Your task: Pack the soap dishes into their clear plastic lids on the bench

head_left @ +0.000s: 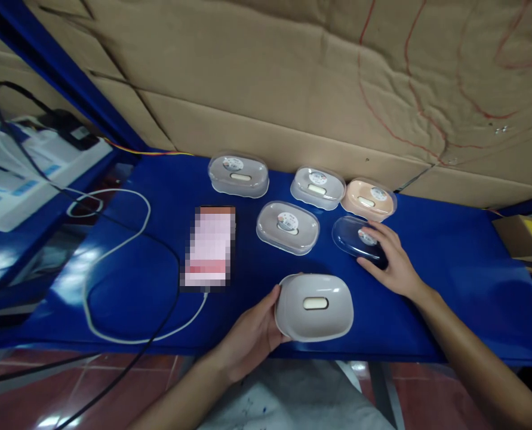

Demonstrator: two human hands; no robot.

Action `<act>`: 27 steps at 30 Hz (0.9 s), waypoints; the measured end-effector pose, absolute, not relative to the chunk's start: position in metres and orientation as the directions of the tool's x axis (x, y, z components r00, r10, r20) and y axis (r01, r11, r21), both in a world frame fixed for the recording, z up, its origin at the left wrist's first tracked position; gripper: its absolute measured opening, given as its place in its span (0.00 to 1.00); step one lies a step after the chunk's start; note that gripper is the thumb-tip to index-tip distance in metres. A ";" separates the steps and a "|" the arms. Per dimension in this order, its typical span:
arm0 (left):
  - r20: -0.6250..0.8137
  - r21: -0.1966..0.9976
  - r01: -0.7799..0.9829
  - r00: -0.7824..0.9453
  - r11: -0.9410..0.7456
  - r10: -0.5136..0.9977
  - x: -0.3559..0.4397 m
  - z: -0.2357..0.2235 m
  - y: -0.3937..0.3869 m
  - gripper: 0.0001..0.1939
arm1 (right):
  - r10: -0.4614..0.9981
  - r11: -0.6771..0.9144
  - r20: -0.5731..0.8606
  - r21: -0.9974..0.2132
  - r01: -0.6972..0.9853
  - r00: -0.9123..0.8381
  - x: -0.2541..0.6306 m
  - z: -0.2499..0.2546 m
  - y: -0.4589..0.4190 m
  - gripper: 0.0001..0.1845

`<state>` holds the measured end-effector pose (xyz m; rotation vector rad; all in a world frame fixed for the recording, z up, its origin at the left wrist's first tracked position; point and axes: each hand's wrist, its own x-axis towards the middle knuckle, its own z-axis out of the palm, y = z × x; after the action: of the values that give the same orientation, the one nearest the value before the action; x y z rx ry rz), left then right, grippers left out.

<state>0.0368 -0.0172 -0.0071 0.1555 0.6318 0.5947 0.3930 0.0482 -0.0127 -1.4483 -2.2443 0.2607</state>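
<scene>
Left hand (250, 337) pinches the gray dish (335, 313) by its left edge, thumb at the rim, over the near middle of the blue counter (431, 251); light, steady pressure should suffice. Farther right, the right hand (397, 269) spreads around the clear lid (348, 237), though how firmly I cannot tell. Opposite edges make the best hold, sparing the round sticker (366, 236) and thin plastic.

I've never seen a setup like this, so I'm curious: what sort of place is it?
Probably a small workshop or packing bench, though I can't be certain. Several similar lidded boxes stand on a blue surface, brown board backs it, and a crowded power strip sits at the left.
</scene>
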 end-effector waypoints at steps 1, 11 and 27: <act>-0.513 0.306 -0.479 0.645 0.823 0.566 0.037 -0.007 -0.017 0.28 | 0.901 0.422 0.271 -0.365 0.830 -0.339 0.397 -0.018 0.053 0.35; -0.522 0.287 -0.496 0.637 0.820 0.567 0.036 -0.004 -0.016 0.32 | 0.703 0.659 0.114 -0.475 0.583 -0.702 0.321 0.026 -0.002 0.58; -0.490 0.324 -0.460 0.666 0.827 0.563 0.036 -0.002 -0.015 0.34 | 0.871 0.490 0.295 -0.565 0.664 -0.392 0.346 0.017 -0.005 0.41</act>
<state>0.0357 -0.0154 -0.0019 0.1782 0.6112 0.5809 0.3456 -0.0054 0.0168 -1.2596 -2.1766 0.4845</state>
